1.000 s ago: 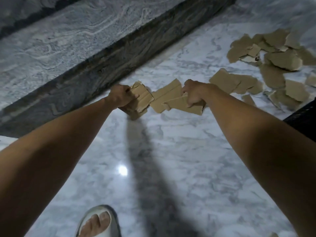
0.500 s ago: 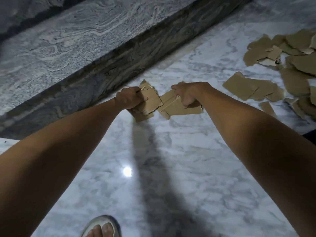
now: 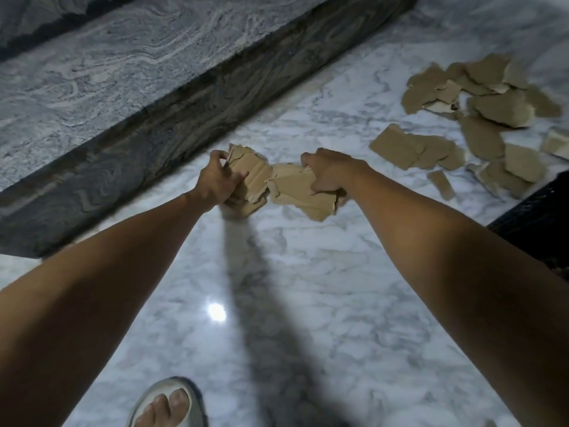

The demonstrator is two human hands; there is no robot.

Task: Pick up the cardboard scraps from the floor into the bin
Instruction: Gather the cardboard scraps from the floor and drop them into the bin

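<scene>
Cardboard is the matter here, and most of it is not yet collected. A large group of torn scraps (image 3: 480, 118) lies on the marble floor (image 3: 308, 288) toward its far right part, some pieces overlapping, with one small strip (image 3: 441, 184) a little apart on the near side. A dark object (image 3: 535, 223) at the right edge of the floor may be the bin — I cannot tell for sure, too little of it is visible. So the task seems to be in an early or middle stage.

Both hands are closed on cardboard, held over the floor near the dark stone ledge (image 3: 138, 155). Left hand (image 3: 217, 180) is clamped on a bundle of scraps (image 3: 251, 180), with the thumb on top. Right hand (image 3: 328, 174) grips another torn piece (image 3: 303, 195) — the two bundles are touching or nearly so
</scene>
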